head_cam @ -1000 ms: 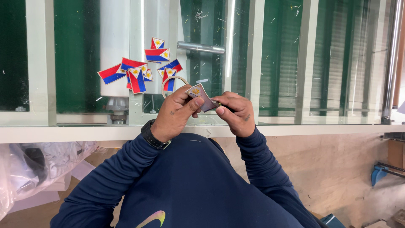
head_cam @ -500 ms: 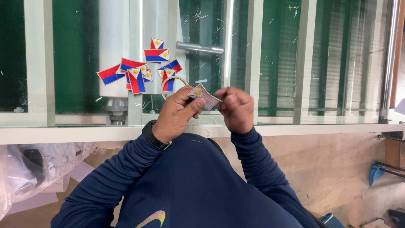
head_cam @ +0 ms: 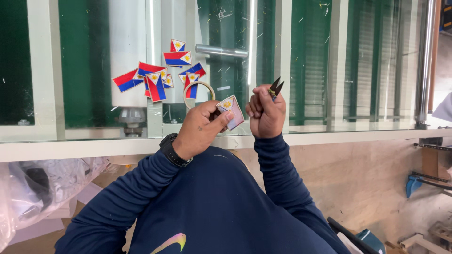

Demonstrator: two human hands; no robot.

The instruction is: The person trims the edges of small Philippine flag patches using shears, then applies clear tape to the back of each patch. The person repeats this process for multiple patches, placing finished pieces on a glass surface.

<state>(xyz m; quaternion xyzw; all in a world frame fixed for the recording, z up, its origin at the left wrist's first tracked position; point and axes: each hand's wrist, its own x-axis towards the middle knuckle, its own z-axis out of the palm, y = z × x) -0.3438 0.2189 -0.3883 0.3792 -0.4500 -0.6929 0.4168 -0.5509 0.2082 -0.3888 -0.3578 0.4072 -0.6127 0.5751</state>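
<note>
My left hand point(head_cam: 200, 127), with a black watch on its wrist, pinches a small flag patch point(head_cam: 231, 110) in red, blue and white with a yellow sun. My right hand point(head_cam: 266, 113) is closed around small thread snips point(head_cam: 276, 87), whose dark tips point up and away from the patch. The two hands are close but apart. Just beyond my left hand, a beige tape ring point(head_cam: 197, 87) lies on the glass top point(head_cam: 358, 94). Both arms are in dark navy sleeves.
Several more flag patches point(head_cam: 160, 77) lie spread on the glass top beyond my hands, near a metal cylinder point(head_cam: 221, 50). A white frame edge point(head_cam: 94, 148) runs across in front. Clear plastic bags point(head_cam: 42, 183) lie at the lower left; blue objects sit on the floor at the right.
My right hand has pulled away from the patch and lifted, turning the snips' tips upward. My left hand has tilted the patch so that it faces me.
</note>
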